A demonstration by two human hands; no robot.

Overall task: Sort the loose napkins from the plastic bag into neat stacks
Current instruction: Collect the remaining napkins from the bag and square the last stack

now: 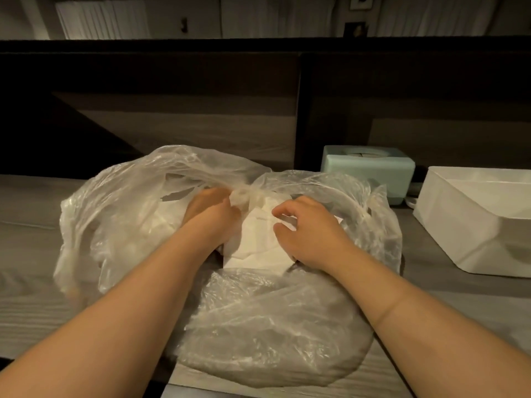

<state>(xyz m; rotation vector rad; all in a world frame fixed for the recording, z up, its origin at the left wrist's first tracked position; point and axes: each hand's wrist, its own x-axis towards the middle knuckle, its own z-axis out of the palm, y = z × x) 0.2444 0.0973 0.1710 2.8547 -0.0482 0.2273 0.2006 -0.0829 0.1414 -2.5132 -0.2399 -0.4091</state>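
at centre of frame, on the desk (34,305): plastic bag (258,326) with napkins (255,248) inside. left hand (212,214) pinching bunched plastic, right hand (307,234) curled, gripping napkins. white box (471,225) at right edge.

Both my bare forearms reach forward from the lower corners and converge toward the middle. My left hand (211,214) lies palm down, its fingers curled forward and pinching at their tips. My right hand (309,229) sits just beside it, knuckles up, its fingers (283,214) bent and clawed downward, thumb tucked toward the left. The two hands are close but apart, wrists roughly level, elbows out of frame.
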